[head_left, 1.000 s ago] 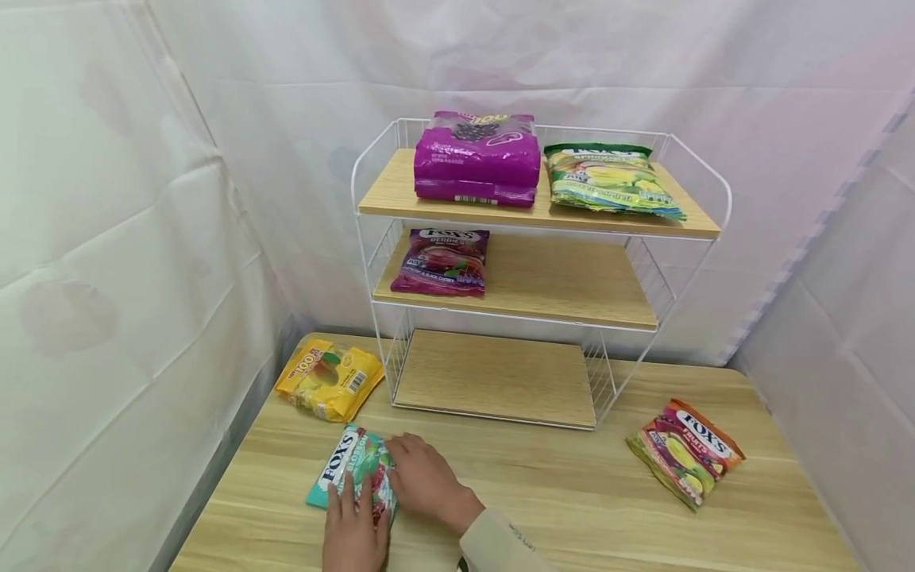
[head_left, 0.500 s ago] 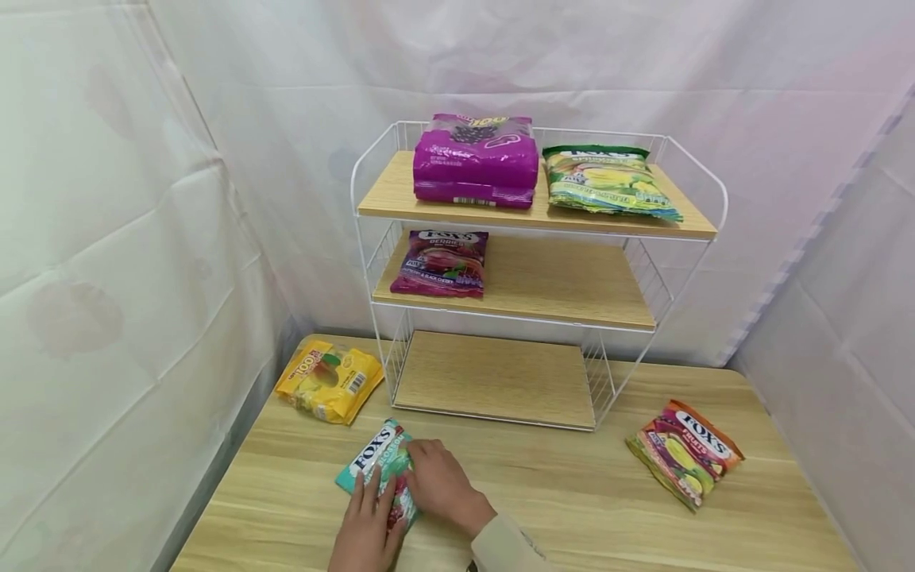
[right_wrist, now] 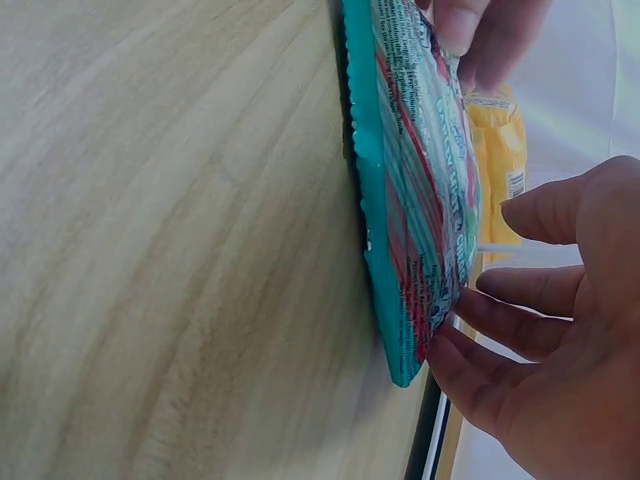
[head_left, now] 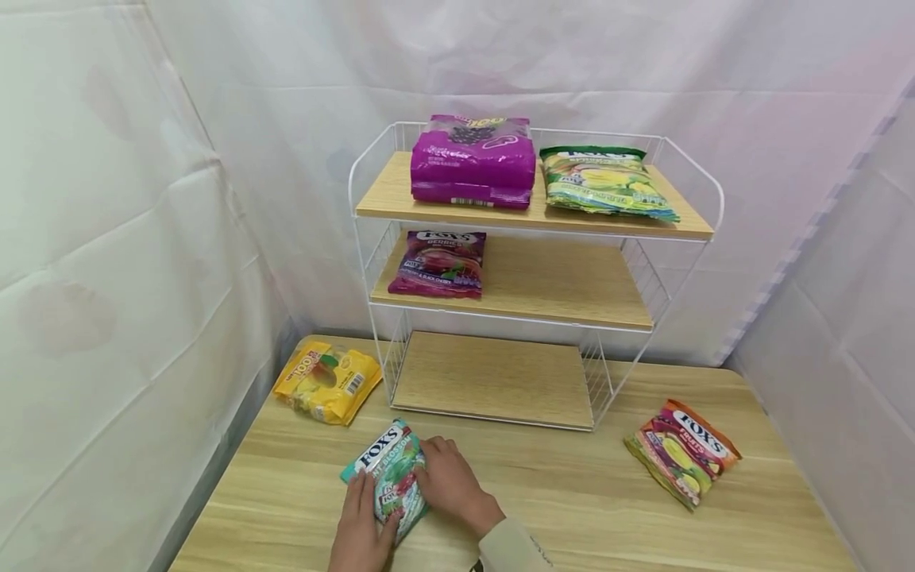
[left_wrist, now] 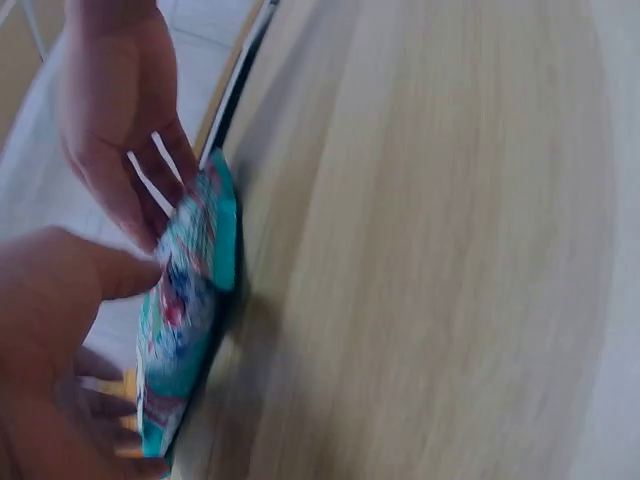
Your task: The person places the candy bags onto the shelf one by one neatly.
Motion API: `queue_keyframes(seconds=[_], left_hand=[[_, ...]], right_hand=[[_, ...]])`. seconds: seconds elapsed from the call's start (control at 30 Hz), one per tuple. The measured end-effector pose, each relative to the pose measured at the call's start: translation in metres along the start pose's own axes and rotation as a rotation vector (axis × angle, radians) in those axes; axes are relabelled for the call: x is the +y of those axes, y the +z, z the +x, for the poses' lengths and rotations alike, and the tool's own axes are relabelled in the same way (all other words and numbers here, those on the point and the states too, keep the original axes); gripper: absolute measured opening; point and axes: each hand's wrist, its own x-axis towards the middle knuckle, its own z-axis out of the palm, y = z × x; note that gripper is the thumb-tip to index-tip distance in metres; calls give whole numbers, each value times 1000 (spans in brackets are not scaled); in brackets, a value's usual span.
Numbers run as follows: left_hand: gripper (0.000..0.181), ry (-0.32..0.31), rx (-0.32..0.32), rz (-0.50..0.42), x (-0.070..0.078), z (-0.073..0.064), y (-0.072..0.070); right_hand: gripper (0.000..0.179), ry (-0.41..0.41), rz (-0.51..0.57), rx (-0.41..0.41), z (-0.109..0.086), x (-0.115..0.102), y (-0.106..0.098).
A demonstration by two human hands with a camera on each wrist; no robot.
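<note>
A teal FOX'S candy bag (head_left: 396, 485) lies aslant on the wooden table at front left, its printed face up. My left hand (head_left: 360, 528) holds it along its left and near side, thumb on the face and fingers at the far-left edge. That thumb also shows on the bag in the left wrist view. My right hand (head_left: 450, 485) is at the bag's right side. In the right wrist view, the fingertips of the right hand (right_wrist: 560, 340) touch the bag's edge, while its thumb stands slightly off the face.
A yellow candy bag (head_left: 329, 381) lies behind at left, a red-orange FOX'S bag (head_left: 682, 453) at right. The white wire shelf (head_left: 493, 381) has three wooden tiers. On it sit a large purple bag (head_left: 472, 163), a green-yellow bag (head_left: 604, 181) and a berry bag (head_left: 439, 264).
Both hands have moved the teal bag rightward across the table, mostly in the first half second. Since then it has turned slightly and more of its face shows. The other bags stay put.
</note>
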Motion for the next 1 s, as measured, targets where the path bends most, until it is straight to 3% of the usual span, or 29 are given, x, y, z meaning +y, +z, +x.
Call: queue_keyframes(seconds=[0.17,0.37,0.57,0.7,0.8,1.0], left_hand=[[70,-195,52,-209,15,-6,-2],[67,-282,174,-383,26,-13,4],[71,-367,135,-470,24,-11,11],[71,-387,126,-546,21,-6,14],[70,-363,137,-604,19,-4,15],[69,-353,96,-727,15,1,12]], right_hand=[[40,12,5,17,-2,3,2],[41,19,36,19,-4,7,5],[40,62,94,9,-5,13,8],[41,66,112,18,-8,17,8],[40,51,108,44,-13,20,10],[41,52,113,66,-24,22,10]])
